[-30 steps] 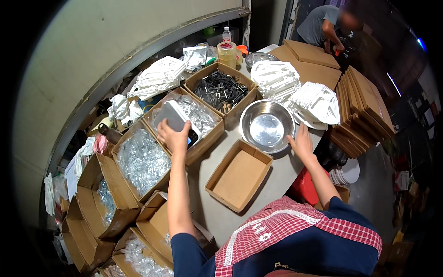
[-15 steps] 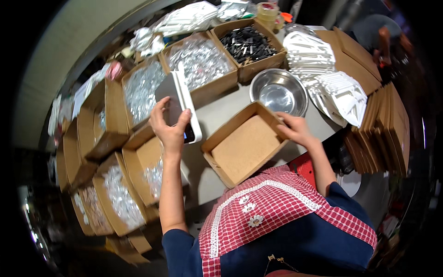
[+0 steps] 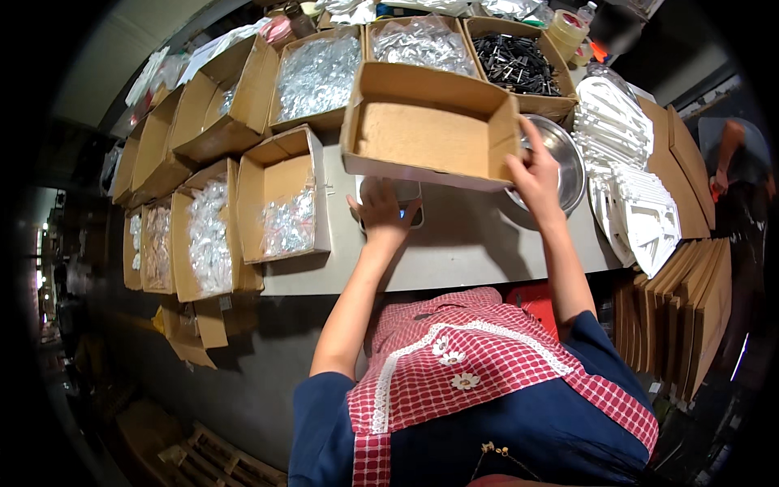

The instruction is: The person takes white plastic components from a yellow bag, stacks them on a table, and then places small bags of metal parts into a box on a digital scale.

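Note:
A shallow open cardboard box (image 3: 430, 134) is raised above the grey table, tilted so its bare inside shows. My right hand (image 3: 537, 166) grips its right end, fingers closed around the wall. Below the box's lower left edge, a flat white digital scale (image 3: 412, 195) with a small lit display lies on the table. My left hand (image 3: 380, 213) rests on top of the scale, fingers spread, holding nothing. The raised box covers part of the view behind it. Just behind my right hand stands a round steel bowl (image 3: 565, 154), partly hidden by the box and hand.
Boxes of clear-bagged parts (image 3: 320, 77), black parts (image 3: 513, 65) and small bagged pieces (image 3: 288, 223) line the table's back and left. White plastic frames (image 3: 629, 191) and stacked cardboard (image 3: 686, 300) are on the right. Another person's arm (image 3: 728, 150) shows at far right.
The scale, tilted up in my left hand before, now lies flat on the table under that hand. My right hand has lifted the cardboard box up and away from me.

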Tool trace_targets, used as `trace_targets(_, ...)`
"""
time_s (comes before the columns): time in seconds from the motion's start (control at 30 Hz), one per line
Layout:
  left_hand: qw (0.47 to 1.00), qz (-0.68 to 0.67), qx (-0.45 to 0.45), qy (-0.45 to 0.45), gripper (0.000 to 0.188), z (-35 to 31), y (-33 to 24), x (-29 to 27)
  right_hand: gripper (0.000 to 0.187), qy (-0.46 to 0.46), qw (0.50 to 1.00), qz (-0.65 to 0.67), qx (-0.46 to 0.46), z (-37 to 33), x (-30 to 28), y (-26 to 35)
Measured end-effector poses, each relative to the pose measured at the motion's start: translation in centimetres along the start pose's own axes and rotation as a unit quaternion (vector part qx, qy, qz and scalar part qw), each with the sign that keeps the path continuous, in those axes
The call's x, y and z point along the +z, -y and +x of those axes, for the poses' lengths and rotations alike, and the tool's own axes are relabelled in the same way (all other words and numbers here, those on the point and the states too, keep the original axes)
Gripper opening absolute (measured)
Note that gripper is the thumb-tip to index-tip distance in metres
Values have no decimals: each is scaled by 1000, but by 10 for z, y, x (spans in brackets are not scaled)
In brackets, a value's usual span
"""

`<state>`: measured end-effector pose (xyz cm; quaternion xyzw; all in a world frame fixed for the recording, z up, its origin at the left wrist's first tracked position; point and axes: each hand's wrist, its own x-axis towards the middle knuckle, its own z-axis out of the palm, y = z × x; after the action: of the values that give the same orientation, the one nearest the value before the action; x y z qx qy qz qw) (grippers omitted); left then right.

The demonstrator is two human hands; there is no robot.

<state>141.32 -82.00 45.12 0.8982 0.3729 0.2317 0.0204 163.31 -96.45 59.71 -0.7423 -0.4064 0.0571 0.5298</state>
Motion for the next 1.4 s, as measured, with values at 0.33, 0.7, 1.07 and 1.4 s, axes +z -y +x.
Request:
trace_targets(0.33, 987, -160, -26, -7, 31, -76, 84, -161, 55, 85, 968, -229, -55, 2, 122, -35)
trace_targets(0.7, 916, -260, -200, -231, 42, -30, 339, -288, 35, -141, 968, -164, 127, -76, 97, -36)
trace_targets(1.07, 980, 142, -50, -133, 39, 191, 869, -306, 44, -186, 868, -444, 119, -245, 269, -10)
trace_targets(1.4, 855, 234, -221, 407, 39, 321, 995, -223, 46, -219, 842, -452, 199, -239, 295, 2)
